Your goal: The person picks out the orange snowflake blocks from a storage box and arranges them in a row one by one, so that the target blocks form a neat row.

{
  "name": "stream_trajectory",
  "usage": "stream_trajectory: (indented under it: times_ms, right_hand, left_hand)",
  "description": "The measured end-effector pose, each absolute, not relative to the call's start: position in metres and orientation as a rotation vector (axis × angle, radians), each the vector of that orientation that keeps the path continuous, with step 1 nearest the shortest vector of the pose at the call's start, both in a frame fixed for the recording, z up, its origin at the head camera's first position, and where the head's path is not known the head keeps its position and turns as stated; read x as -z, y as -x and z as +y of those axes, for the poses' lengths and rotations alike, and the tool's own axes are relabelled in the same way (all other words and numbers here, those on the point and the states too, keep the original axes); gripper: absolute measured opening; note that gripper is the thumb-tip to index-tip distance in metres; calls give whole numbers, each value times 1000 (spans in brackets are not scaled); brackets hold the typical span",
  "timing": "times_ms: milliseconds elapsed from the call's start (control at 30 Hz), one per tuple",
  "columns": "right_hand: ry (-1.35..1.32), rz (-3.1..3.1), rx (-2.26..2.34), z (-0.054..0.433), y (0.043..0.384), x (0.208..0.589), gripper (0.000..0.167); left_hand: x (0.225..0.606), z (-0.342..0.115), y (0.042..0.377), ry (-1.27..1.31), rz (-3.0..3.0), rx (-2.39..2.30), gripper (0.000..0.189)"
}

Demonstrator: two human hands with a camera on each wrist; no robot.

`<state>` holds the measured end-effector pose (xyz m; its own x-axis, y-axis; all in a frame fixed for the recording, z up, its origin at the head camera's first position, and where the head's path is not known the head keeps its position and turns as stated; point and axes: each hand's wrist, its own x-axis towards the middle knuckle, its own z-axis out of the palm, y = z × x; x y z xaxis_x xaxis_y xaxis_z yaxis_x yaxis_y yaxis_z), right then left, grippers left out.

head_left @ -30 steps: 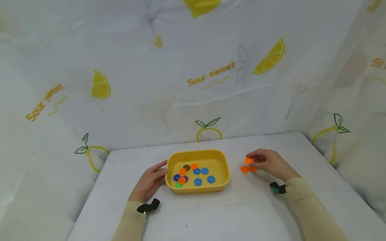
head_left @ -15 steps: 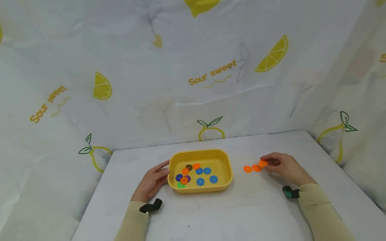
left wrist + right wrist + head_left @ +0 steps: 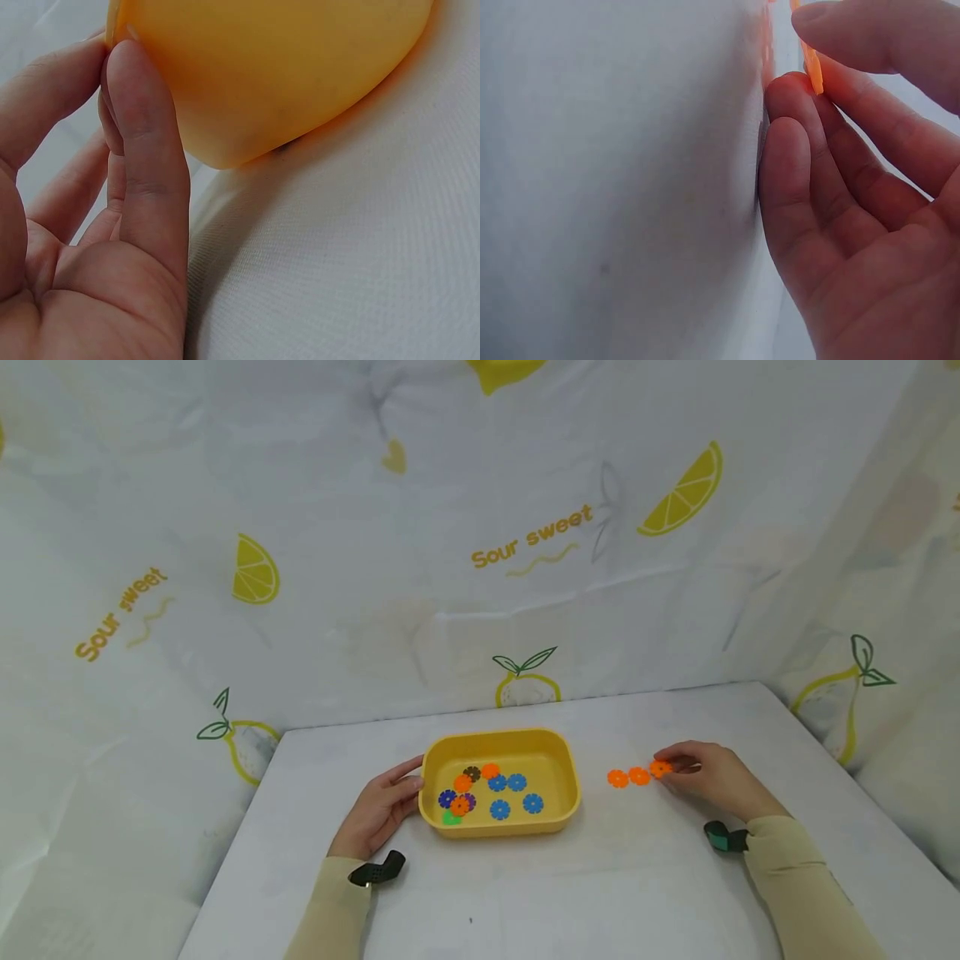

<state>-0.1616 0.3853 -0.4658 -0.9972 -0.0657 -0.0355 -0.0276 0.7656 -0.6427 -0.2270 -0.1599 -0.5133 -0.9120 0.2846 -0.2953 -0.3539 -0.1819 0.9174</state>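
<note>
Right wrist: orange disc (image 3: 814,69) between fingertips (image 3: 814,26)

The left hand (image 3: 131,225) pinches the edge of a smooth, orange-yellow container (image 3: 270,67) between thumb and fingers, over white ribbed cloth (image 3: 360,240).

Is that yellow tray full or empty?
Neither: the tray is partly filled. Coloured discs lie in it, mostly toward the left and middle, and bare yellow floor shows between and beyond them.

Downward head and close left wrist views share the tray (image 3: 501,829).
</note>
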Motion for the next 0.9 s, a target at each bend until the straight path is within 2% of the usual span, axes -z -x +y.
stream_trajectory:
  times_ms: [900]
  right_hand:
    - [61,2875,1048,384,159,462,42]
  left_hand:
    - [513,-158,227,90,1706,-2139,56]
